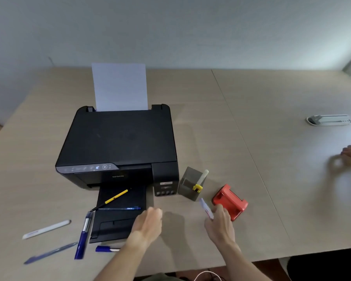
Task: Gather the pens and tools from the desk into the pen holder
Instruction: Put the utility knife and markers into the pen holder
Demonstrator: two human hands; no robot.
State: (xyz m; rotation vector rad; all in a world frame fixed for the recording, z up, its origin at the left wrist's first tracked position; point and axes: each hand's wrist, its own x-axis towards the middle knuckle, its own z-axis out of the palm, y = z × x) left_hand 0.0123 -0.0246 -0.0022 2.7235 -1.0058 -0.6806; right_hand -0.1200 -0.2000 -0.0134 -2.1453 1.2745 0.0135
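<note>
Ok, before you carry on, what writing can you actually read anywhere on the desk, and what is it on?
"EPSON": on the front of the black printer, faint, just below the control panel.
Control panel icons on the printer: symbols only, too small to read.
Label on the printer's ink tank section: blurred, unreadable.
Print on the white pen and on the white item in the right hand: blurred, unreadable.

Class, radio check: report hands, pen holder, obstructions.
Right hand gripping white item; left hand open, empty. Pen holder upright beside printer. Red hole punch close by.
</note>
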